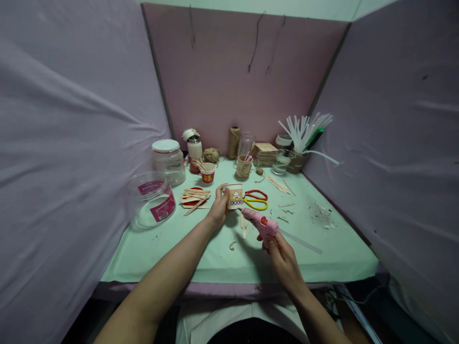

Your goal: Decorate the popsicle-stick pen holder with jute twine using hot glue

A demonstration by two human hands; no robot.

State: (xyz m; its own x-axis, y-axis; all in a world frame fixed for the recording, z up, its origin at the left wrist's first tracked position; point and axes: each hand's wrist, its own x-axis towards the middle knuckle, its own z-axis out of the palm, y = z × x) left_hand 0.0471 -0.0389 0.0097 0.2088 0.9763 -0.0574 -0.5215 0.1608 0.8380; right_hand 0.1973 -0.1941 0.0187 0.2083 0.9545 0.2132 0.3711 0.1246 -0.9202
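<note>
My left hand [219,208] is closed around a small paper cup [235,196] printed with a white cartoon figure. In my right hand [278,251] is a pink hot glue gun [258,220], gripped by its handle. Its nozzle points at the cup's lower edge; whether the two touch, I cannot tell. A clear glue stick [300,240] sticks out of the gun's back. Behind the cup lie scissors [256,200] with one red and one yellow handle loop. Wooden sticks [244,227] lie below the cup, partly hidden by the gun.
Popsicle sticks [195,197] lie piled at the left, near a clear plastic tub [143,203] and a lidded jar [168,162]. A red paper cup [207,174], twine ball [211,155], decorated cup [243,168] and glue sticks [303,134] stand behind. Scraps [321,215] litter the right.
</note>
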